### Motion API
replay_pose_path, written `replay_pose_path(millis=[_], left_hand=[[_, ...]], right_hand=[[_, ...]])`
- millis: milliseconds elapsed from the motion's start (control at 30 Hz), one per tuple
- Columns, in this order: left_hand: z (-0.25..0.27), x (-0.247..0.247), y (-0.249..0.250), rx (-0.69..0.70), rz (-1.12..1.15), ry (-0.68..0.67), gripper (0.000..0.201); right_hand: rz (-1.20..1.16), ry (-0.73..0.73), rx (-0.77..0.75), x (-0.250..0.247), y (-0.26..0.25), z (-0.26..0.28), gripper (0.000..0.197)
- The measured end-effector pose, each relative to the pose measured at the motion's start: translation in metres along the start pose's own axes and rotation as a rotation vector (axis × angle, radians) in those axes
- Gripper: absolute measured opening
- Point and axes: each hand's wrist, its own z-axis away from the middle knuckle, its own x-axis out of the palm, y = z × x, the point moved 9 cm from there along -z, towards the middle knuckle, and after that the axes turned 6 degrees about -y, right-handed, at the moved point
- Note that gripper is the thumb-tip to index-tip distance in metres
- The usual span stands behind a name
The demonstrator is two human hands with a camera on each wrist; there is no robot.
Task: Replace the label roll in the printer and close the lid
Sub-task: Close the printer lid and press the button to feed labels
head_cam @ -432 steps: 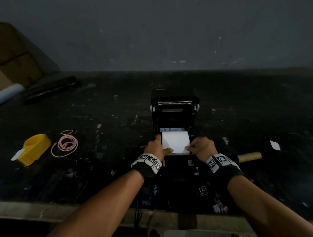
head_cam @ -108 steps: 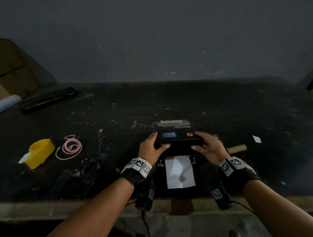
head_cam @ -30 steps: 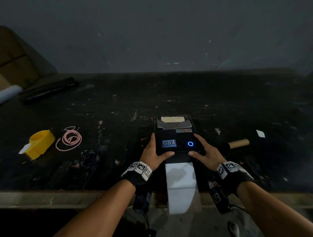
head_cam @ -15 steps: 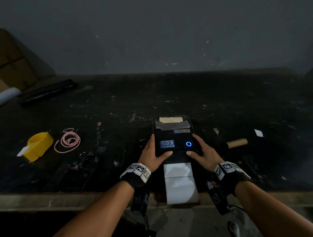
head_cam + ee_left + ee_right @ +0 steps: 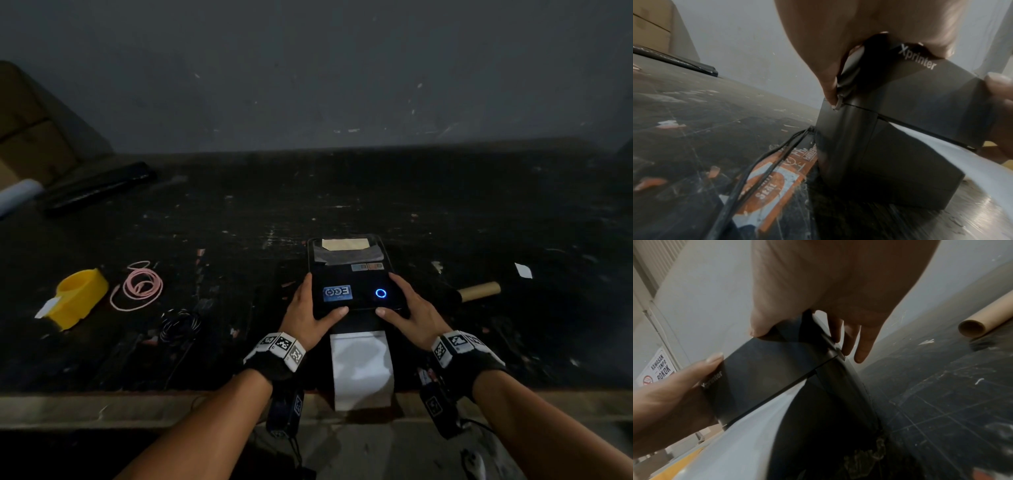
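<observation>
The black label printer (image 5: pixel 352 274) sits near the table's front edge with its lid down and a blue ring light (image 5: pixel 380 293) lit. A white label strip (image 5: pixel 361 370) comes out of the front slot and hangs over the edge. My left hand (image 5: pixel 318 303) wraps the lid's front left corner, its thumb on the front edge and its fingers (image 5: pixel 830 91) down the side at the latch. My right hand (image 5: pixel 397 301) holds the front right corner the same way, with its fingers (image 5: pixel 849 340) along the side. The roll inside is hidden.
An empty cardboard core (image 5: pixel 479 290) lies right of the printer, with a white scrap (image 5: pixel 523 270) beyond it. To the left are a yellow tape dispenser (image 5: pixel 77 296), a pink cord coil (image 5: pixel 140 286) and a black cable (image 5: pixel 181 323). A long black object (image 5: pixel 99 186) lies at the back left.
The lid stays down and both hands keep their hold. The white strip out front looks a little shorter than one second ago. The ring light, red earlier, is blue.
</observation>
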Motion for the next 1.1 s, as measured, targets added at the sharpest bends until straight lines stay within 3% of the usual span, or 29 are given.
replay_pose_path(millis=[1100], left_hand=[[0.0026, -0.0007, 0.0036, 0.033, 0.038, 0.012, 0.101]], right_hand=[[-0.002, 0.003, -0.010, 0.0006, 0.0019, -0.0011, 0.079]])
